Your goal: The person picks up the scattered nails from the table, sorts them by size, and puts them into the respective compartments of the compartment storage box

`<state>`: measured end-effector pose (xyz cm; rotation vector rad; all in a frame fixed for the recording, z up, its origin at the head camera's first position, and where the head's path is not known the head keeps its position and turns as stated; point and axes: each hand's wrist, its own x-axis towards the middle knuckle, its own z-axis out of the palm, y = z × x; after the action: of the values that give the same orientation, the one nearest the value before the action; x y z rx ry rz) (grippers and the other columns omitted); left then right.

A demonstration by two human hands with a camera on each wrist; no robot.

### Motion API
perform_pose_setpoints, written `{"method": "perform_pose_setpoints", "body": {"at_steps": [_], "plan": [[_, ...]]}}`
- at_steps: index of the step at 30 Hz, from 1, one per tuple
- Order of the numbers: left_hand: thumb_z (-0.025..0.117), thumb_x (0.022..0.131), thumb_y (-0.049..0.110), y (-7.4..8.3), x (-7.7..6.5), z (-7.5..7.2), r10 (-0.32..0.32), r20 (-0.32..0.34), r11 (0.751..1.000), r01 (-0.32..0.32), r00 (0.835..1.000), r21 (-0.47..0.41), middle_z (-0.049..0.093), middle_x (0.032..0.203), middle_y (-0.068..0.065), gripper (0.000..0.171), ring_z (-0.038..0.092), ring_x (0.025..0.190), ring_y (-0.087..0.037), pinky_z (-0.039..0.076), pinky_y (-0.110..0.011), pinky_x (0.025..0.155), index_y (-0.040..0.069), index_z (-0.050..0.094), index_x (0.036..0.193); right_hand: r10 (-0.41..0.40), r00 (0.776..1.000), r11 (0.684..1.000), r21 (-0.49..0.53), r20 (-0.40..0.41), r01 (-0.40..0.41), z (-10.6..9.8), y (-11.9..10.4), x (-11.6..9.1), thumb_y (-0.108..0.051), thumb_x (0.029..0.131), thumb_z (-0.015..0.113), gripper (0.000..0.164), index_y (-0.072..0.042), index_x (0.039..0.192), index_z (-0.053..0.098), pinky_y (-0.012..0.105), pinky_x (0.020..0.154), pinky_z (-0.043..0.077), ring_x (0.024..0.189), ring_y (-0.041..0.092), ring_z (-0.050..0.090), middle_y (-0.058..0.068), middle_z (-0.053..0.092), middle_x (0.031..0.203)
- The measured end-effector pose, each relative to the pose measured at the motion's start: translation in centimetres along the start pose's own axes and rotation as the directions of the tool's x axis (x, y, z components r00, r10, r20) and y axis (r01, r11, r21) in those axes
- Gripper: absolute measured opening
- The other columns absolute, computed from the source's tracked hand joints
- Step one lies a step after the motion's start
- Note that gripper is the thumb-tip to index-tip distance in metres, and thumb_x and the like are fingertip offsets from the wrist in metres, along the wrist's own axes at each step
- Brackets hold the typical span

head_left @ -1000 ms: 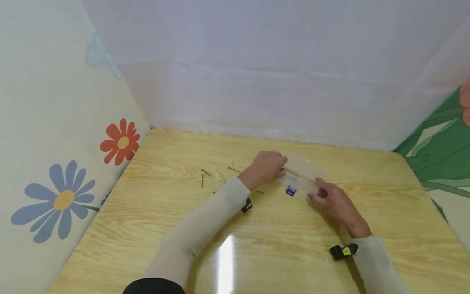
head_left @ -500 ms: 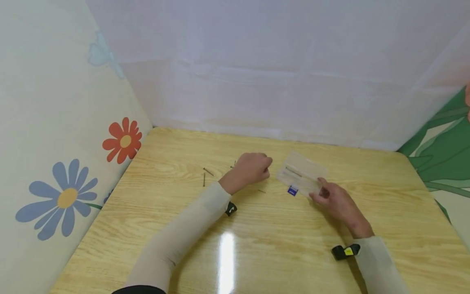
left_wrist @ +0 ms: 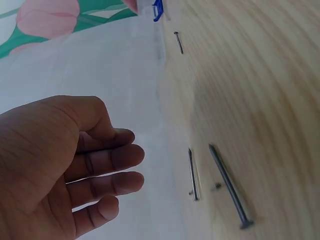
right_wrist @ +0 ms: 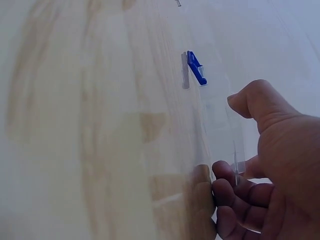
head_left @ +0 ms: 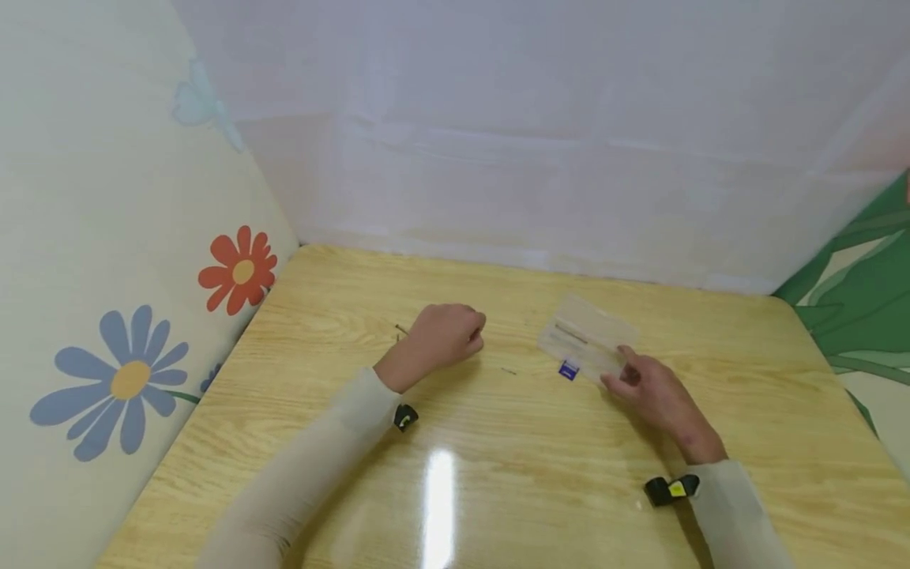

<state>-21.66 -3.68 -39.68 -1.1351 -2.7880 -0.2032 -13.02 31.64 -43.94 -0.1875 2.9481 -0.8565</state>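
Note:
My left hand [head_left: 441, 336] is above the left-centre of the table, its fingers loosely curled and nothing visible in them. In the left wrist view a large nail [left_wrist: 229, 185] and a thinner nail [left_wrist: 193, 175] lie beside the hand. Another small nail [head_left: 508, 371] lies between the hand and a clear plastic box [head_left: 607, 325]. Through the box's plastic a long nail [head_left: 571, 333] shows; a blue latch [head_left: 569, 370] is on its near side. My right hand [head_left: 657, 399] holds the box by its right end, thumb and fingers on either side of it.
The wood-grain table [head_left: 540, 466] carries the nails and box. A nail [head_left: 402, 329] partly shows behind the left wrist. A white sheet [head_left: 455, 158] hangs along the back edge, and a flower-printed panel [head_left: 128, 237] borders the left side.
My left hand has moved left from the clear plastic box to above the nails on the table. My right hand stays on the box, which has hardly moved.

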Motion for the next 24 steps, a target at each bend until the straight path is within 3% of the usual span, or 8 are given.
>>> {"method": "perform_pose_setpoints", "body": {"at_steps": [7, 12, 17, 24], "plan": [[0.059, 0.095, 0.013, -1.3, -2.3, 0.1, -0.051, 0.025, 0.999, 0.051, 0.998, 0.007, 0.043, 0.063, 0.005, 0.026, 0.032, 0.054, -0.009, 0.025, -0.026, 0.048, 0.019, 0.051, 0.070, 0.001, 1.000, 1.000, 0.008, -0.004, -0.001, 0.0, 0.1, 0.0, -0.029, 0.100, 0.069, 0.073, 0.014, 0.149, 0.037, 0.043, 0.076, 0.052, 0.084, 0.025, 0.063, 0.014, 0.067, 0.098], [0.065, 0.094, 0.017, -1.8, -3.6, 0.0, -0.094, 0.069, 0.996, 0.094, 0.993, 0.007, 0.051, 0.069, 0.005, 0.020, 0.042, 0.058, -0.011, 0.033, -0.027, 0.048, 0.017, 0.058, 0.074, 0.024, 1.000, 1.000, 0.008, 0.004, -0.024, 0.1, 0.0, 0.0, -0.030, 0.100, 0.069, 0.075, 0.014, 0.150, 0.036, 0.043, 0.076, 0.052, 0.085, 0.025, 0.062, 0.015, 0.067, 0.099], [0.068, 0.093, 0.019, -1.9, -4.8, -0.2, -0.123, 0.129, 0.992, 0.122, 0.984, 0.014, 0.053, 0.072, 0.005, 0.018, 0.043, 0.060, -0.011, 0.036, -0.028, 0.049, 0.016, 0.061, 0.077, 0.021, 1.000, 1.000, 0.015, 0.003, -0.021, 0.1, 0.1, 0.0, -0.029, 0.100, 0.069, 0.076, 0.014, 0.151, 0.035, 0.044, 0.077, 0.052, 0.084, 0.025, 0.061, 0.015, 0.066, 0.099], [0.068, 0.091, 0.015, -2.2, -6.2, 0.0, -0.139, 0.165, 0.990, 0.140, 0.976, 0.007, 0.047, 0.066, 0.003, 0.028, 0.040, 0.058, -0.012, 0.035, -0.029, 0.048, 0.016, 0.051, 0.068, 0.039, 0.999, 0.999, 0.011, 0.017, -0.039, 0.1, 0.1, -0.1, -0.031, 0.100, 0.068, 0.076, 0.012, 0.153, 0.033, 0.042, 0.076, 0.052, 0.086, 0.026, 0.062, 0.017, 0.065, 0.102]]}}
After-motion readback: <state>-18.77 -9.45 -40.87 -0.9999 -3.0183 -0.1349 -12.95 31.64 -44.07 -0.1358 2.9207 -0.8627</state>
